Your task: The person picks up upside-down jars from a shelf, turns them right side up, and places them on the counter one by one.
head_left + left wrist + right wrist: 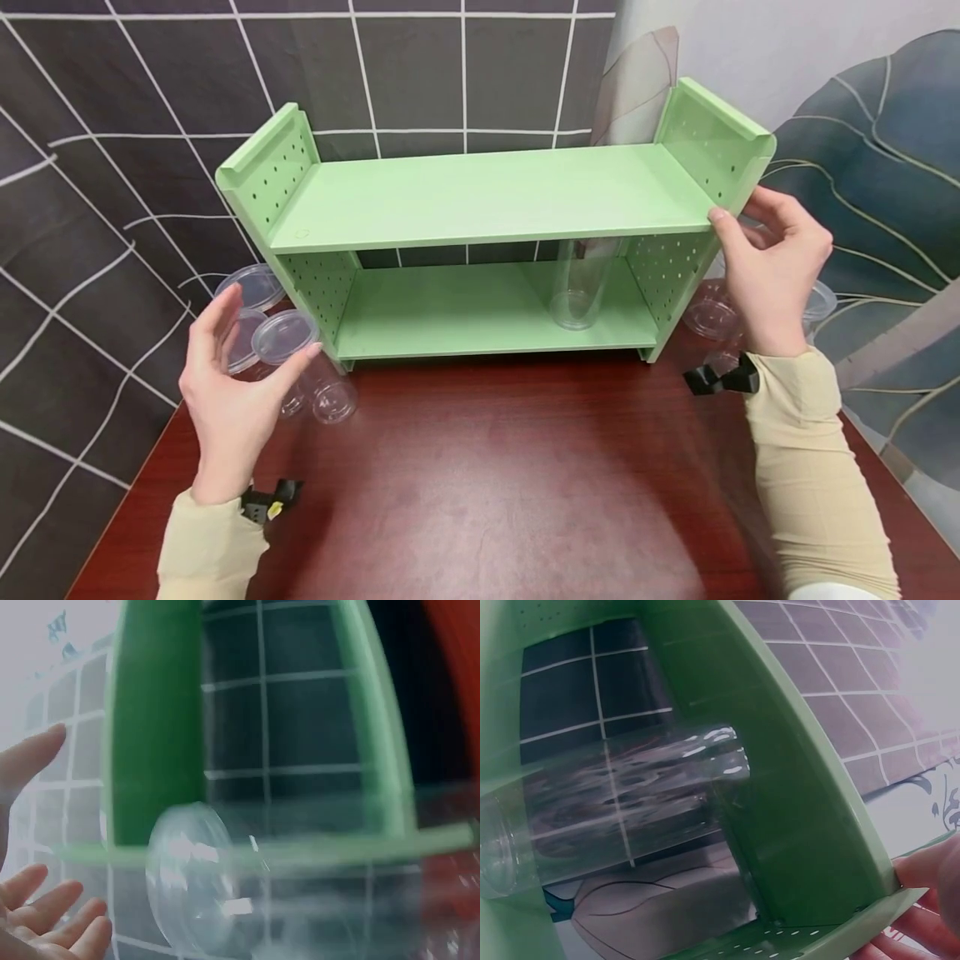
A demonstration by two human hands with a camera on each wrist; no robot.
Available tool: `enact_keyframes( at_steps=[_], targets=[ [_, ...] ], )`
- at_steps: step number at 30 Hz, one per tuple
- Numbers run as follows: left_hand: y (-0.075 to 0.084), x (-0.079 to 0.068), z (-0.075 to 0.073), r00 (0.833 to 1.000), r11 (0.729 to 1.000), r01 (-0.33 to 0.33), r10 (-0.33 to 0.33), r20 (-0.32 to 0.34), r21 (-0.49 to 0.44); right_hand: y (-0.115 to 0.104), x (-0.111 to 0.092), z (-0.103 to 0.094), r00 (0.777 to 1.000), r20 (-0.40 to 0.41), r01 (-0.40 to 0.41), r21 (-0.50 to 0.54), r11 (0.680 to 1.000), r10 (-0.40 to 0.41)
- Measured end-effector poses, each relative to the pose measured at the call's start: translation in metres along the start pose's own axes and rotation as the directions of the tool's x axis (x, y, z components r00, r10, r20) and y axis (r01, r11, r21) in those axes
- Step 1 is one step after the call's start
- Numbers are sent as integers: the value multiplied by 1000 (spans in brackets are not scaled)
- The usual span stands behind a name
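A light green two-tier shelf (pixel 480 196) stands on the table, its side panels dotted with small holes. My right hand (pixel 777 258) grips its right side panel, thumb at the front corner of the upper board and fingers round the outer face. In the right wrist view, thumb and fingers are on either side of the green edge. One clear plastic jar (pixel 577 287) stands upright on the lower board, towards the right. My left hand (pixel 225 387), thumb and fingers spread, is beside a lidded clear jar (pixel 285 337) left of the shelf; the left wrist view shows a gap between them.
More clear lidded jars (pixel 251 287) stand close together outside the shelf's left panel. Others (pixel 712 312) are outside the right panel, partly hidden by the right hand and wrist. A dark tiled wall (pixel 420 75) rises behind the dark red table (pixel 510 475).
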State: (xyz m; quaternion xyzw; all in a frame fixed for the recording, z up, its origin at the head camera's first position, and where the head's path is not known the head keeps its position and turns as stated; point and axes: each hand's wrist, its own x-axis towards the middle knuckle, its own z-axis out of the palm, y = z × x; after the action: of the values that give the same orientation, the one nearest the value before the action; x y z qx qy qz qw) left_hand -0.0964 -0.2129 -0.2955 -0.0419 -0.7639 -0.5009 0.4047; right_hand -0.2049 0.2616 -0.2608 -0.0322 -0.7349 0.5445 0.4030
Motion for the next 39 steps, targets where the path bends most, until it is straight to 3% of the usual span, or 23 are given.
enact_keyframes(
  at_steps=[6,10,13,17,24,34,37,39],
  targets=[
    [22,-1,27,992,982,-95,108,69,-162,-1,0,-1,1000,4,6,5,1000,-6],
    [35,-4,50,969,965,-159,193,154,-207,-1,1,-2,1000,11,11,2,1000,-11],
    [38,-8,69,950,961,-164,215,228,-225,-1,1,-2,1000,17,10,2,1000,-10],
    [32,-16,98,927,967,-83,164,337,-240,-3,0,-1,1000,19,7,0,1000,-7],
    [-6,-40,156,876,960,102,39,481,-262,5,3,-1,1000,22,18,-1,1000,-17],
    [-21,-75,222,812,926,309,-139,566,-216,9,4,-1,999,12,34,3,999,-34],
    [-19,-79,241,803,914,350,-182,567,-202,9,4,-2,1000,12,27,6,1000,-27],
    [-17,-78,253,808,912,361,-203,553,-194,9,4,-2,1000,14,24,7,1000,-24]
  ],
)
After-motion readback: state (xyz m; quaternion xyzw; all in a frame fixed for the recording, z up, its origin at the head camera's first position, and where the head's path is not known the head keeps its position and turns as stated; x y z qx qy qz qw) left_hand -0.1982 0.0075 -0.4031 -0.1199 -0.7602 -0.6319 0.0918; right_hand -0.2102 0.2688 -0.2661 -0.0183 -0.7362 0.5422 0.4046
